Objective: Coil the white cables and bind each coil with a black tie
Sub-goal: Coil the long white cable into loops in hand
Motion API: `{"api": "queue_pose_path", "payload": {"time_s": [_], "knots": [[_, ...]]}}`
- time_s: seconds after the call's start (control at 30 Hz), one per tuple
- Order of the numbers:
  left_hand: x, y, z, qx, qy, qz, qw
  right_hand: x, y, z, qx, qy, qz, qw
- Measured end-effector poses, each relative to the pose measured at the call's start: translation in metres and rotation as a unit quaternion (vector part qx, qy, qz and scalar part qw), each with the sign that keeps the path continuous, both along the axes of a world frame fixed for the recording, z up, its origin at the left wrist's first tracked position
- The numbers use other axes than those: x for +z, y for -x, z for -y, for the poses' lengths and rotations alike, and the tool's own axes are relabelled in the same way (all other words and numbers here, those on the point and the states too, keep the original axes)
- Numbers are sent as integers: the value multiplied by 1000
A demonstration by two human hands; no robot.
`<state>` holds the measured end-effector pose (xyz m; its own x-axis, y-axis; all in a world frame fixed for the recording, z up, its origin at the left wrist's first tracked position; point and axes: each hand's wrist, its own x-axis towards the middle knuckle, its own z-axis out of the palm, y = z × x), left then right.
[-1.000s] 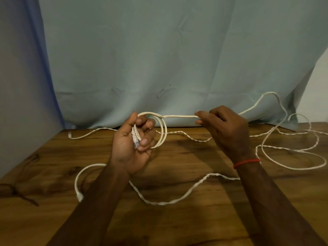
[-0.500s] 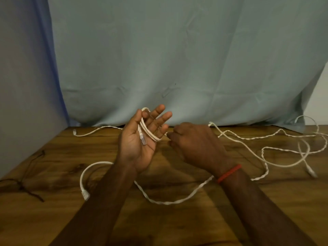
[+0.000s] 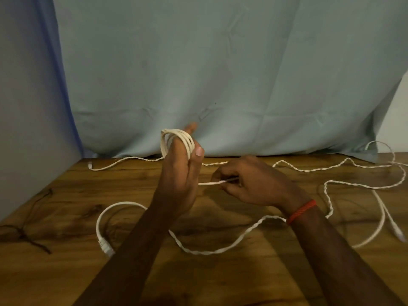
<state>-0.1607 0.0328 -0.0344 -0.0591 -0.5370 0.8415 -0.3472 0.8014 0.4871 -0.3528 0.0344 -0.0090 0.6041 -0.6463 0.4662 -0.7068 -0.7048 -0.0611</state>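
i've got the left hand (image 3: 180,173) raised above the worktop (image 3: 66,272), several loops of white cable (image 3: 176,138) wound round its fingers and held there by the thumb. my right hand (image 3: 249,184) is pinching the cable's running strand just beside it, while another white cable (image 3: 209,251) trails loose across the wood.

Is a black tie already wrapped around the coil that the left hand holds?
No. The coil around the left hand shows only white loops, and the black ties lie on the table.
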Motion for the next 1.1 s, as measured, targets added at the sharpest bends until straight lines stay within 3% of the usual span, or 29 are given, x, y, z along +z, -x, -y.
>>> {"api": "queue_pose_path", "payload": {"time_s": [0.1,0.27,0.4,0.53,0.63,0.7,0.83,0.97,1.1], "knots": [[-4,-1,2,12,-33,80,996,6,0,-3,40,29,45,998],[-2,-2,1,-28,-46,157,986,6,6,-1,27,233,72,969],[0,-2,0,-38,-23,190,981,10,15,0,12,309,79,948],[4,-9,4,-81,-29,155,984,17,37,0,-7,328,77,942],[5,-6,4,-152,-119,59,979,24,47,-4,13,295,158,942],[5,-1,1,-245,-209,-15,947,24,45,-4,3,312,168,935],[4,1,1,-400,-347,-153,834,15,41,0,-62,355,136,923],[9,-4,5,-487,-382,-282,733,6,47,11,-135,324,52,935],[13,-9,8,-472,-346,-414,697,-2,54,22,-180,231,-45,955]]}}
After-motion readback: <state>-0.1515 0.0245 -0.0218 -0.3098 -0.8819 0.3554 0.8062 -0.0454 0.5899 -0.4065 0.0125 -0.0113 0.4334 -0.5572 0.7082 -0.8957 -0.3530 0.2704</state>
